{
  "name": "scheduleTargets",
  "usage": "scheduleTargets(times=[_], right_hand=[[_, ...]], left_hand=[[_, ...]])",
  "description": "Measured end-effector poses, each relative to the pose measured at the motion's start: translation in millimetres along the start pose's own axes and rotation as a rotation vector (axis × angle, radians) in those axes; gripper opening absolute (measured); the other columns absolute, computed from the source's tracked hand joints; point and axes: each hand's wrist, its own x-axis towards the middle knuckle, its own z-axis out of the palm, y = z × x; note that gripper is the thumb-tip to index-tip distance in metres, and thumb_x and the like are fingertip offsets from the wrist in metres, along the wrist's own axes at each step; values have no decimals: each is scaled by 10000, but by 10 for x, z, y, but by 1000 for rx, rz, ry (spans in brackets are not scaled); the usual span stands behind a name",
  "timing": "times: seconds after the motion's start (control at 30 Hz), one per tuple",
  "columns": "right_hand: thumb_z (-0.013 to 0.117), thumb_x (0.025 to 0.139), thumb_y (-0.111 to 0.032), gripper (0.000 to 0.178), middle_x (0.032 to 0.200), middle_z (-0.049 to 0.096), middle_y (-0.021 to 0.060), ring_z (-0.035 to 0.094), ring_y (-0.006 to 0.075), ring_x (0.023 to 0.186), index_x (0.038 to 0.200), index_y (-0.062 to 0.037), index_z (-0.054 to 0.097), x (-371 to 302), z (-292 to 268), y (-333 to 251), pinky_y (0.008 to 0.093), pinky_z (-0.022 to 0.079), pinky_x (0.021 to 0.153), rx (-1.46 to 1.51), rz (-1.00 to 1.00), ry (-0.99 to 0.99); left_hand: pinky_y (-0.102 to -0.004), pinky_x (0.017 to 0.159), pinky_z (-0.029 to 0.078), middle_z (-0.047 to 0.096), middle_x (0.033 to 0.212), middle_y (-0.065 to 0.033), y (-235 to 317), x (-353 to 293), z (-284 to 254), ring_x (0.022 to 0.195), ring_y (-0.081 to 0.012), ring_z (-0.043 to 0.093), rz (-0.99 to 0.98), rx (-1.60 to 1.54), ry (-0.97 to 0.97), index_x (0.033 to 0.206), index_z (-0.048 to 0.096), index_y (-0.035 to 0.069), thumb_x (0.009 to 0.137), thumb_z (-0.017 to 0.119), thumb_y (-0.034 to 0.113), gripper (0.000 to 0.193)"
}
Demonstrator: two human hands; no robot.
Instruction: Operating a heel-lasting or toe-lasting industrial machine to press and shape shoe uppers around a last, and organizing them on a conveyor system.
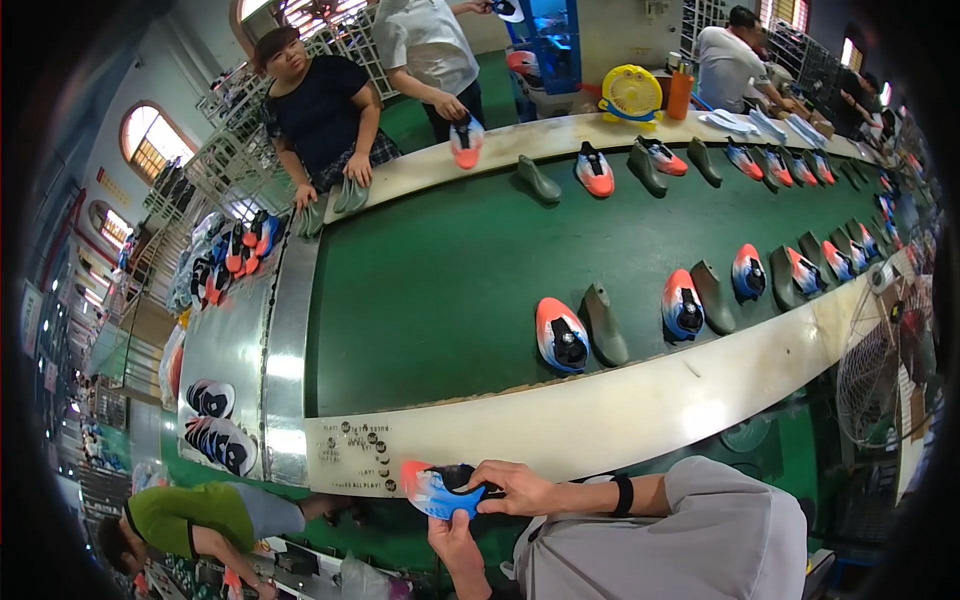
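Observation:
A shoe upper (436,490), coral at the toe and blue and white along the side, is held between my two hands over the near white ledge. My right hand (515,487), with a black band on its wrist, grips the upper at its black collar. From below, my left hand (457,545) pinches its blue side edge between thumb and fingers. The underside of the upper is hidden. Beyond the ledge, a similar upper (562,336) and a grey-green shoe last (604,326) lie side by side on the green conveyor belt (430,290).
More uppers and lasts line both sides of the belt. Across it, one person rests both hands by several lasts (351,196); another holds an upper (466,142). A yellow fan (632,93) and orange bottle (680,93) stand there. Dark uppers (220,444) lie on the metal table (225,350).

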Motion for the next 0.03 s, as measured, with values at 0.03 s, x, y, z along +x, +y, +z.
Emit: scheduleTargets(times=[0.03], right_hand=[[740, 840, -272, 421, 1116, 602, 76, 602, 233, 1012, 1177, -69, 591, 21, -43, -3, 348, 511, 821, 39, 83, -88]], left_hand=[[-380, 960, 476, 602, 1190, -132, -33, 4, -27, 1044, -221, 604, 1, 0, 0, 1265, 516, -73, 902, 706, 228, 509]])
